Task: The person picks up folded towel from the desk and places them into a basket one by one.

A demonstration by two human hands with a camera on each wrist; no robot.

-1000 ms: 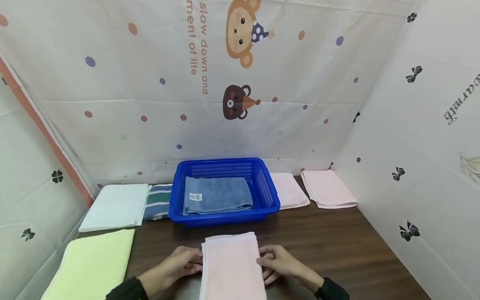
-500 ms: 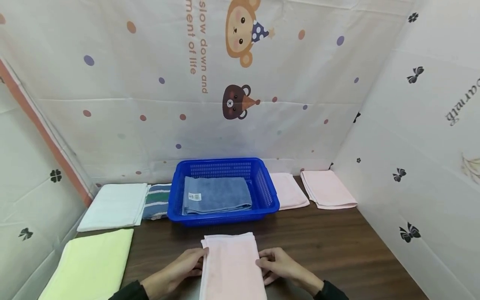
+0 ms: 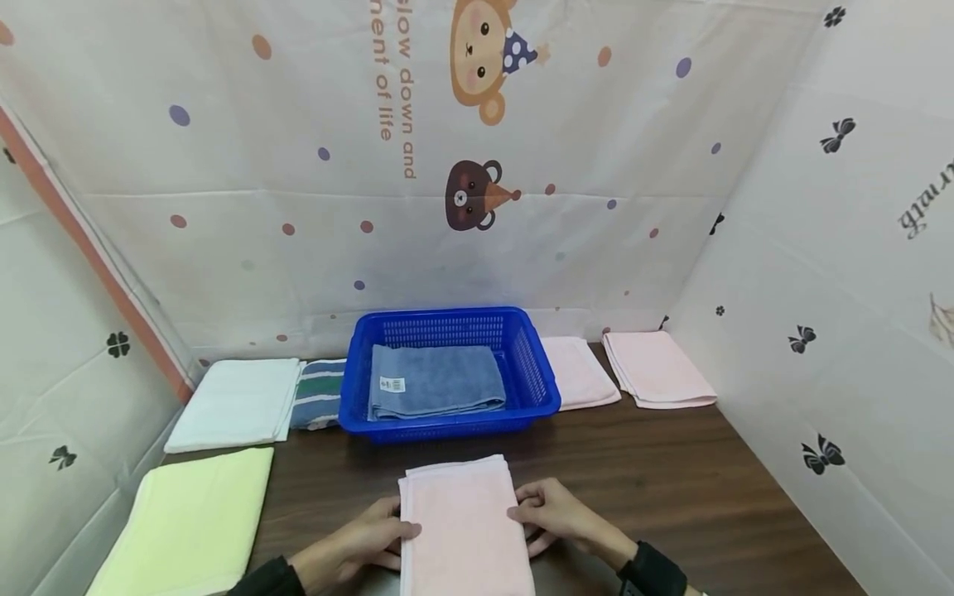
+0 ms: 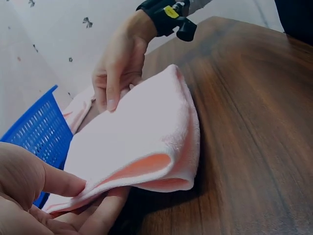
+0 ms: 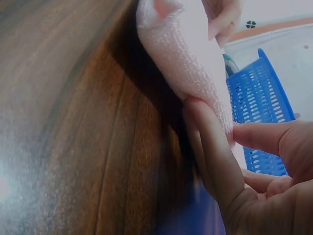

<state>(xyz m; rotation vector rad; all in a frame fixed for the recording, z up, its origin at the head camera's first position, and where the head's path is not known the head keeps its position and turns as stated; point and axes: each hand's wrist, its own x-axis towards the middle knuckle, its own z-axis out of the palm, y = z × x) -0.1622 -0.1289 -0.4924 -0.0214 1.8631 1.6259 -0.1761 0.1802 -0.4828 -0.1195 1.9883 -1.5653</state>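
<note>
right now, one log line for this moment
left hand: pinches pink towel left edge | right hand: pinches right edge | blue basket: behind

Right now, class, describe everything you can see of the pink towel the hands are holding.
The pink towel is soft terry cloth, folded into a long rectangle of several layers. It lies on the dark wooden table, in front of the blue basket. The left hand and right hand pinch its long edges, lifting them slightly.

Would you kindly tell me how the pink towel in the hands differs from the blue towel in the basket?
The pink towel lies on the wooden table, while the blue towel lies inside the blue basket. The left hand and right hand pinch the pink one's sides; nothing touches the blue one. Both are folded flat.
</note>
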